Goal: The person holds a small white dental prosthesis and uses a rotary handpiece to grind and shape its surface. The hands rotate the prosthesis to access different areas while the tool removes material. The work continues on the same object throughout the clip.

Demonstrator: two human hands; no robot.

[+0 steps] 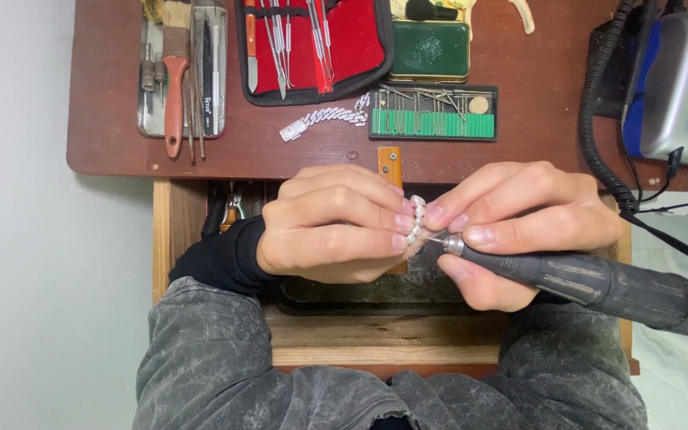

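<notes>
A jeweller's workshop: wooden bench (519, 72), bur rack (433, 113), tool case (316, 48).

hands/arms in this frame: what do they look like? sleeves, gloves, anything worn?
Both hands bare: left hand, right hand, no gloves, rings or watch visible. Left wrist shows a black ribbed cuff under a loose grey mottled, washed-looking outer sleeve. Right forearm wears the same grey mottled sleeve; no black cuff is visible there.

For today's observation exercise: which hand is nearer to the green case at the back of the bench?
Right. The right hand lies just below the green case; the left hand lies farther left.
</notes>
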